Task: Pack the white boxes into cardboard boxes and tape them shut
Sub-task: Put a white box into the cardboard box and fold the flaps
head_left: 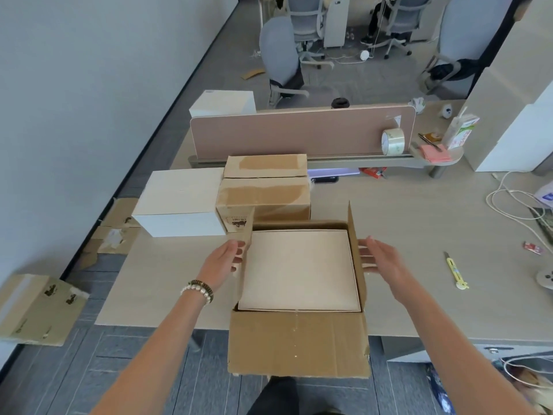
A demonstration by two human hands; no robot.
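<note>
The white box [300,269] lies flat inside the open cardboard box [299,342], which sits at the near edge of the surface [419,223] and overhangs it toward the person. Its long axis runs left to right, and it fills the carton almost wall to wall.

In the head view, the two side flaps stand upright, and each has a hand just outside it. The left hand [223,259] has its fingers [238,253] straight and slightly apart, touching the left flap. The right hand [380,257] is flat too, fingers apart, against or just beside the right flap; I cannot tell which. Both are equally near, so folding the flaps inward looks like the next move.

Behind stand a taped carton [264,193] and a second white box [179,202] beside it. The tape roll [393,141] sits well apart, far right by the divider [299,130]; a yellow knife [454,271] lies right of the right hand. Nothing blocks the flaps.
</note>
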